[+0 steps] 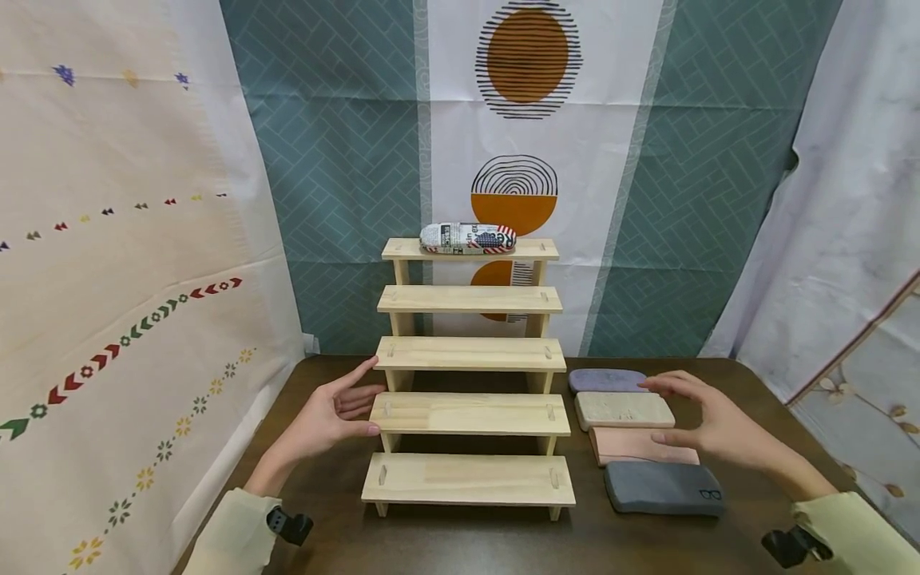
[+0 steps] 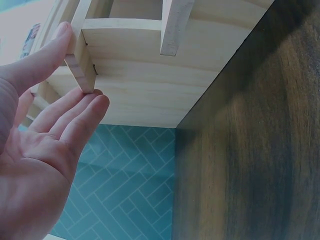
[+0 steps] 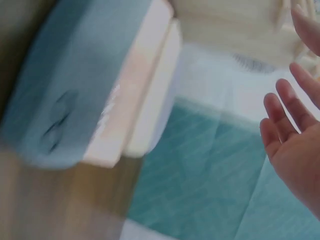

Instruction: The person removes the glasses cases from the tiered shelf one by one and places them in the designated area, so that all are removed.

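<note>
A pale wooden five-step rack (image 1: 470, 355) stands on the table. My left hand (image 1: 332, 419) is at its left side, with thumb and fingers about the end of the second step from the bottom (image 2: 82, 70). On the top step lies a newsprint-patterned glasses case (image 1: 467, 239). To the right of the rack, a purple case (image 1: 606, 381), a cream case (image 1: 624, 410), a pink case (image 1: 643, 447) and a grey-blue glasses case (image 1: 664, 489) lie in a row. Over the cream and pink cases hovers my right hand (image 1: 719, 419), fingers spread and holding nothing.
Dark brown wood forms the table (image 1: 460, 547). Behind the rack hangs a teal and white patterned cloth (image 1: 338, 160). A cream embroidered cloth (image 1: 129, 263) borders the left side, and a whitish cloth (image 1: 848, 200) borders the right.
</note>
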Tool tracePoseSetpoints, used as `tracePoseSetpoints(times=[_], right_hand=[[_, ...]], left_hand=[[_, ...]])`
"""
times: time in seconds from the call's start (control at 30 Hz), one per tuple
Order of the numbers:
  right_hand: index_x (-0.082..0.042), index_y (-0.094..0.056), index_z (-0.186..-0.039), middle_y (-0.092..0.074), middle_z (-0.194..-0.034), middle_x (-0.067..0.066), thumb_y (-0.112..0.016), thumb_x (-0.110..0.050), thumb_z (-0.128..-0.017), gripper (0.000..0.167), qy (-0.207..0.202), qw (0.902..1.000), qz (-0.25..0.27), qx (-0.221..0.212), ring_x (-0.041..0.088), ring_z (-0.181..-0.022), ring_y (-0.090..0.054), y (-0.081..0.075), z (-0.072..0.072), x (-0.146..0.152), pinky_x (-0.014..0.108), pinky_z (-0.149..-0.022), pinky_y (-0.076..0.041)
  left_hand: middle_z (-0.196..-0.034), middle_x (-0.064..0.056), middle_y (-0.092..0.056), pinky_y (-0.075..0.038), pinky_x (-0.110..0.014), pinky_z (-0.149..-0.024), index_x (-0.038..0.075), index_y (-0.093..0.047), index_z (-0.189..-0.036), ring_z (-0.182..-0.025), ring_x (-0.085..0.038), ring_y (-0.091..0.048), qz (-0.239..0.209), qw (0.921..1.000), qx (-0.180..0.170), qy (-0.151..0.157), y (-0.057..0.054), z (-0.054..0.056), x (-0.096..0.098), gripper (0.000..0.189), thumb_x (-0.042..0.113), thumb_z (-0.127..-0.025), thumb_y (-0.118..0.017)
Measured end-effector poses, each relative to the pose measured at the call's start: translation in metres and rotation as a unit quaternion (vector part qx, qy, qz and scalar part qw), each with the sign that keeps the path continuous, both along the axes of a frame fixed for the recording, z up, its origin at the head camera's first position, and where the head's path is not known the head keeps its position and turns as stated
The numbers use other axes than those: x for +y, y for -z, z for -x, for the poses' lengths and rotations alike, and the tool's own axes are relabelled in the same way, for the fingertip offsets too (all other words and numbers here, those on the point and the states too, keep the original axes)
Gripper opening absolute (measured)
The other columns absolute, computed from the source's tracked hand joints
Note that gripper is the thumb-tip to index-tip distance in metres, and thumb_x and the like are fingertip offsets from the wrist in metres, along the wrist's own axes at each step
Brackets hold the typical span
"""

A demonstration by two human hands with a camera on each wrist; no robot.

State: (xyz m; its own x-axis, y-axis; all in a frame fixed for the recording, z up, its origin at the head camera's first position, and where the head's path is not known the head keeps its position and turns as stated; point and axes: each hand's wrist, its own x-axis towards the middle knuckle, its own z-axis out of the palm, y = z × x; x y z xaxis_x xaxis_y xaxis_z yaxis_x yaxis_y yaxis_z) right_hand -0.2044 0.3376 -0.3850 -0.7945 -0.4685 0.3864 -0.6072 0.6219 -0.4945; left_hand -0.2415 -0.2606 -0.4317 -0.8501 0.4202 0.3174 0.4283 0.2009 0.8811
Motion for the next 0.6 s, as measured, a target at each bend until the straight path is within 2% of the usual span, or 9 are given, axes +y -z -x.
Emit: tracePoseSetpoints(times=[0.27, 0.4, 0.5, 0.6], right_hand=[[-0.017, -0.062, -0.144, -0.061, -0.134, -0.001, -0.085, -0.022, -0.092, 0.057, -0.005, 0.9993, 0.030, -0.022, 0.012, -0.118, -0.056, -0.029, 0.023, -0.052, 0.018, -0.099, -0.045], [-0.015, -0.061, -0.146, -0.061, -0.137, 0.004, -0.083, -0.022, -0.095, 0.056, -0.007, 0.9985, 0.042, -0.033, 0.022, -0.122, -0.057, -0.043, 0.039, -0.072, 0.034, -0.104, -0.048], [-0.012, -0.061, -0.146, -0.062, -0.137, 0.009, -0.082, -0.018, -0.095, 0.056, -0.013, 0.9983, 0.052, -0.024, 0.027, -0.121, -0.057, -0.054, 0.055, -0.086, 0.049, -0.104, -0.046], [-0.007, -0.061, -0.145, -0.063, -0.136, 0.012, -0.082, -0.017, -0.094, 0.056, -0.014, 0.9978, 0.064, -0.013, 0.029, -0.118, -0.058, -0.063, 0.073, -0.102, 0.054, -0.103, -0.045]], left_hand=[[-0.148, -0.027, -0.055, -0.048, -0.058, -0.104, 0.020, -0.033, -0.167, -0.135, -0.041, -0.056, 0.000, 1.0000, -0.002, -0.001, 0.000, -0.001, -0.001, 0.107, -0.001, -0.080, -0.091], [-0.149, -0.026, -0.054, -0.052, -0.048, -0.104, 0.020, -0.034, -0.167, -0.136, -0.041, -0.055, -0.002, 1.0000, -0.005, 0.001, -0.001, -0.001, -0.001, 0.106, -0.002, -0.080, -0.090], [-0.149, -0.026, -0.054, -0.052, -0.049, -0.104, 0.020, -0.033, -0.167, -0.136, -0.041, -0.055, -0.003, 1.0000, -0.005, 0.004, -0.001, -0.002, -0.001, 0.106, -0.001, -0.080, -0.090], [-0.149, -0.027, -0.053, -0.048, -0.058, -0.104, 0.019, -0.033, -0.167, -0.136, -0.042, -0.054, -0.006, 1.0000, -0.003, 0.005, -0.002, -0.002, 0.000, 0.106, -0.002, -0.080, -0.090]])
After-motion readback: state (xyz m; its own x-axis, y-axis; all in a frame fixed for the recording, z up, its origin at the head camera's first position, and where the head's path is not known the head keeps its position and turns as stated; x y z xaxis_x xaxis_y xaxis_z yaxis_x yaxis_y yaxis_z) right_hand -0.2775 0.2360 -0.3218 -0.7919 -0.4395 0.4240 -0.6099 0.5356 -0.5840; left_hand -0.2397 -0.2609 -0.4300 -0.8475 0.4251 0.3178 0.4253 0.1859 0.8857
